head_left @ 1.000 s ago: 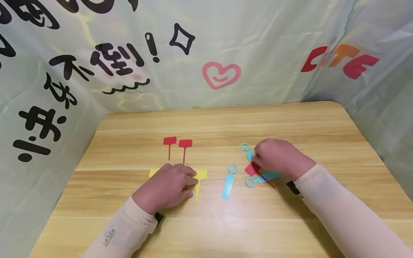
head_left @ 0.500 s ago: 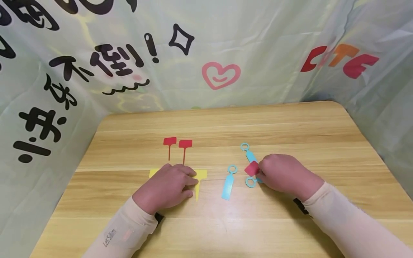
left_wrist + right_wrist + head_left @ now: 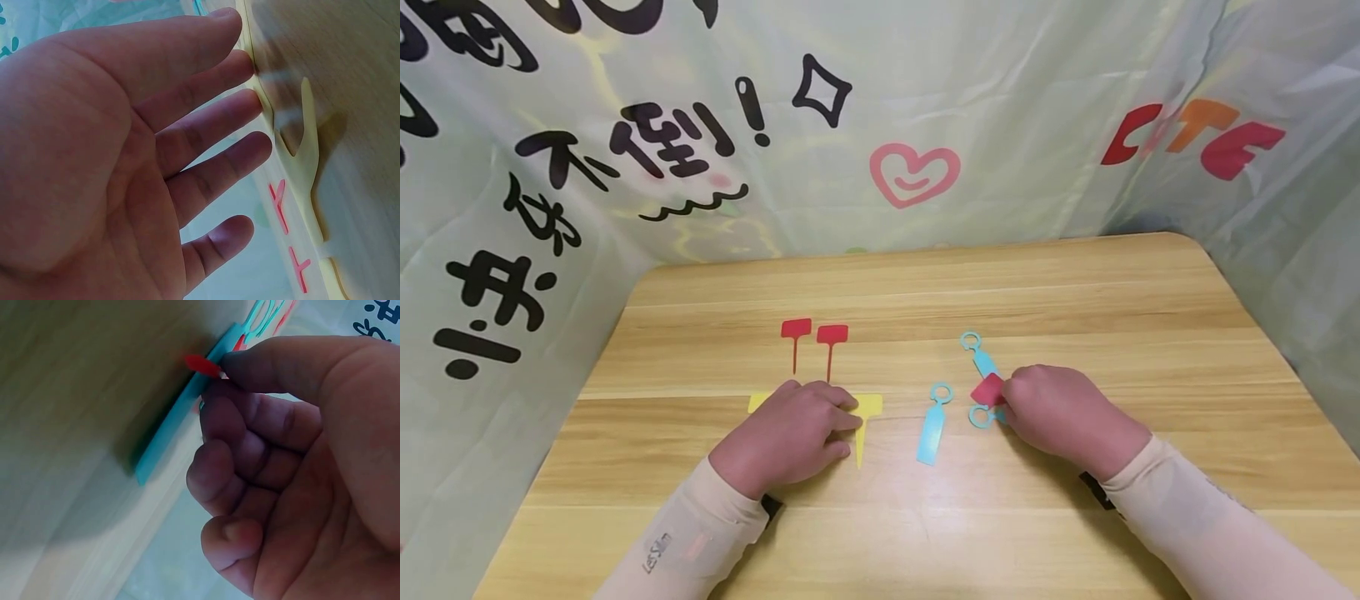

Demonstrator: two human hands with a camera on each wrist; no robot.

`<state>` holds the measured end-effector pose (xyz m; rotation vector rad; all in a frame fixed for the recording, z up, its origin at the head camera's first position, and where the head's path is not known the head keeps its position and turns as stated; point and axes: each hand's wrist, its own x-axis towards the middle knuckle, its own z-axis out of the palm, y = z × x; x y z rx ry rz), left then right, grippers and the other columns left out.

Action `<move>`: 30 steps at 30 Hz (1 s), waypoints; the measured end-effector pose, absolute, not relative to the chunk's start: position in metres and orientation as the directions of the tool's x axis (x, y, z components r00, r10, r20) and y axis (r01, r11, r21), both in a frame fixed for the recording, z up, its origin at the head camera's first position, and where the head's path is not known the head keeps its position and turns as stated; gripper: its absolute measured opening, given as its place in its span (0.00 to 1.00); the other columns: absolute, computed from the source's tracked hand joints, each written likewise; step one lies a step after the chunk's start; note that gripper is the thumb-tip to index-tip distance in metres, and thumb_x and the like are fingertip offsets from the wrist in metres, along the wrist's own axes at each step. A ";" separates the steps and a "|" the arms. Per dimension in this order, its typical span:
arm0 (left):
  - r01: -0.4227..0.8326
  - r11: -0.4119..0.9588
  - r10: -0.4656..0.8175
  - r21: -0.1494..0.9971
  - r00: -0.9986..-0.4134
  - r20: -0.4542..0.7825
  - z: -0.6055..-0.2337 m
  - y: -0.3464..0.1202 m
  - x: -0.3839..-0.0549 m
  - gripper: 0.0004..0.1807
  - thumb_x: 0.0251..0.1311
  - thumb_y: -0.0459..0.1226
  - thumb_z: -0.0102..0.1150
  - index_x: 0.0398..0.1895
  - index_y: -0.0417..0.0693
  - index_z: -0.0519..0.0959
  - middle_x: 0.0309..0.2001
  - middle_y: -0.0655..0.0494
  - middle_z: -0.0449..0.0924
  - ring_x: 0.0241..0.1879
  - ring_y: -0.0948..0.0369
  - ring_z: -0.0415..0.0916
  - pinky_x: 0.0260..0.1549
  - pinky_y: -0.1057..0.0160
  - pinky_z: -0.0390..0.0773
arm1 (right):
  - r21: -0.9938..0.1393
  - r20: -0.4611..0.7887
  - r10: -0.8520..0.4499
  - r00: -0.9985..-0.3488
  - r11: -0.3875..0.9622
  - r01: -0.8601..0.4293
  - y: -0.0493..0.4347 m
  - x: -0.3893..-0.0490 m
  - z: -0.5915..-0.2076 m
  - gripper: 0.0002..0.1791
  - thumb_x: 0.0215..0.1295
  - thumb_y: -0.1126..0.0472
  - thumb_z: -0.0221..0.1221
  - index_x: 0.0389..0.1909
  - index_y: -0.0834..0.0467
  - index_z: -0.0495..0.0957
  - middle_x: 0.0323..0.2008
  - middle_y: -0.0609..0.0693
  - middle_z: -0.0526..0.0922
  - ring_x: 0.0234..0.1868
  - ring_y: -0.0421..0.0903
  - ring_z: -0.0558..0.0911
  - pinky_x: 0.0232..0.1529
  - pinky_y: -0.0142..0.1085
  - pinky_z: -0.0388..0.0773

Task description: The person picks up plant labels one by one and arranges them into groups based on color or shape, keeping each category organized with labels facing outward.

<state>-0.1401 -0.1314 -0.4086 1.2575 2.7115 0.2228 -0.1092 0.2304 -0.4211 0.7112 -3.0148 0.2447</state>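
My left hand (image 3: 786, 433) lies with extended fingers over yellow T-shaped plant labels (image 3: 869, 405), partly hiding them. In the left wrist view its fingertips are right at a yellow label (image 3: 303, 169). Thumb and forefinger of my right hand (image 3: 1060, 412) pinch the stem of a red plant label (image 3: 987, 390); the red stem tip (image 3: 201, 365) pokes out past them in the right wrist view. This red label overlaps two blue ring-topped tags, the upper blue tag (image 3: 984, 363) and the lower blue tag (image 3: 979, 417), whose body the hand hides in the head view.
Two more red labels (image 3: 796, 328) lie side by side behind the left hand. A third blue tag (image 3: 931, 433) is on the wooden table (image 3: 880, 533) between the hands. A pale printed curtain (image 3: 1000, 100) hangs behind and beside the table.
My right hand has come down from above the red label's head to its stem, toward the front right. The lower blue tag's ring has shifted slightly. The left hand has stayed put.
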 end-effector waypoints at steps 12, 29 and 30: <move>0.765 0.620 0.782 0.176 -0.622 -0.047 -0.410 -0.131 -0.141 0.09 0.67 0.38 0.74 0.47 0.59 0.95 0.57 0.58 0.89 0.59 0.58 0.86 0.46 0.46 0.80 | -0.149 0.070 -0.414 -0.908 0.895 -0.420 0.232 -0.107 -0.415 0.27 0.60 0.69 0.73 0.14 0.48 0.66 0.16 0.42 0.63 0.21 0.40 0.59 0.20 0.36 0.62; 0.754 0.623 0.777 0.209 -0.628 -0.052 -0.410 -0.133 -0.143 0.08 0.67 0.37 0.73 0.45 0.59 0.94 0.58 0.57 0.89 0.59 0.58 0.86 0.47 0.44 0.80 | -0.289 -0.020 -0.336 -0.942 0.904 -0.316 0.200 -0.138 -0.378 0.28 0.67 0.71 0.59 0.13 0.47 0.57 0.16 0.41 0.53 0.22 0.40 0.53 0.24 0.36 0.52; 0.753 0.623 0.776 0.212 -0.628 -0.054 -0.410 -0.133 -0.143 0.08 0.67 0.37 0.73 0.45 0.59 0.94 0.58 0.57 0.89 0.59 0.58 0.86 0.47 0.44 0.80 | -0.299 -0.030 -0.338 -0.941 0.901 -0.314 0.197 -0.140 -0.376 0.27 0.66 0.71 0.58 0.13 0.47 0.58 0.17 0.41 0.53 0.22 0.40 0.52 0.24 0.36 0.52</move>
